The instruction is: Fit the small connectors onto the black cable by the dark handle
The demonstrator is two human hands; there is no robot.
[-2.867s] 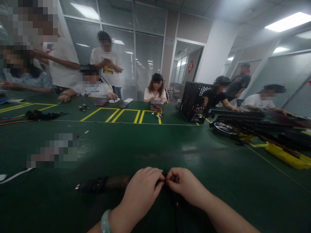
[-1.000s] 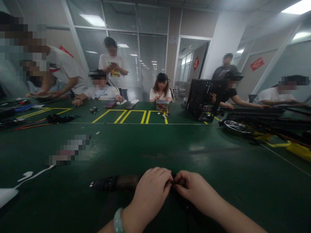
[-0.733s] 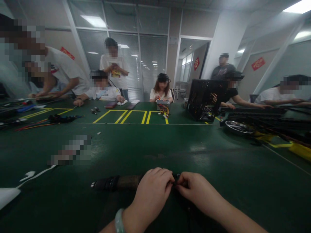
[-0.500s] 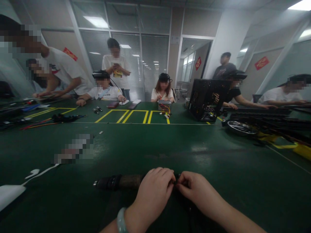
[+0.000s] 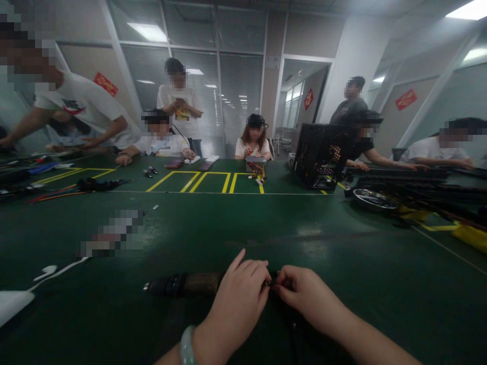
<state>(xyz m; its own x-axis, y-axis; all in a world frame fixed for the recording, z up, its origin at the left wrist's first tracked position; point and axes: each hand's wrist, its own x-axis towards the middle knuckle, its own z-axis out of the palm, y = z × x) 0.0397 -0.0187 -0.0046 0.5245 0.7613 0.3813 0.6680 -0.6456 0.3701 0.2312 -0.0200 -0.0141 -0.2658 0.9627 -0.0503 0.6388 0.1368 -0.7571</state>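
A long dark cylinder [image 5: 200,285] with a shiny metal tip and a brownish middle section lies crosswise on the green table in front of me. My left hand [image 5: 241,296], a pale green bangle on its wrist, covers its right part. The thumb and fingers of that hand are pinched, with one finger lifted. Facing it, my right hand [image 5: 299,286] is pinched too, its fingertips almost meeting the left ones. Something small and dark [image 5: 268,284] shows between the two hands, too small to name. Below the right hand everything is dark and hard to read.
To the left lie a white cable [image 5: 61,274] and a white object [image 5: 13,306]. Across the green table [image 5: 228,228] stand a black computer case [image 5: 321,154] and a power supply [image 5: 255,165] with wires. Dark parts and a round fan [image 5: 375,198] lie right. Several people work around.
One finger of my left hand has lifted and straightened. Both hands stay close together at the cylinder. At the far left, a person's arm has stretched out leftward.
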